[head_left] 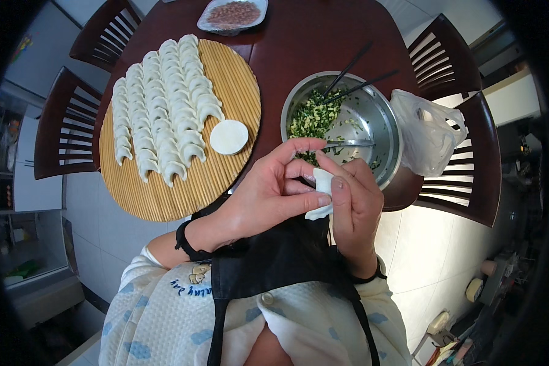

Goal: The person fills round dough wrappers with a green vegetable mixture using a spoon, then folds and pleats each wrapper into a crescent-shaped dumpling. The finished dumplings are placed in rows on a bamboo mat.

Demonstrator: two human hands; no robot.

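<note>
A folded white dumpling (322,183) is held between my left hand (274,183) and my right hand (357,196), with both thumbs pressing on it. Part of it is hidden by the fingers. Just beyond my hands stands a stainless steel bowl (389,137). In it are a chopped green and pale yellow filling (313,116), a pair of dark chopsticks (347,71) and a metal spoon (354,142). To the left, rows of shaped dumplings (158,105) lie on a round reed mat (231,68). One flat round wrapper (229,137) rests beside the rows.
A plastic-wrapped white tray of reddish-brown food (233,14) sits at the far side of the dark wooden table (297,41). A translucent plastic bag (427,132) stands right of the bowl. Slatted wooden chairs (462,169) flank the table on both sides.
</note>
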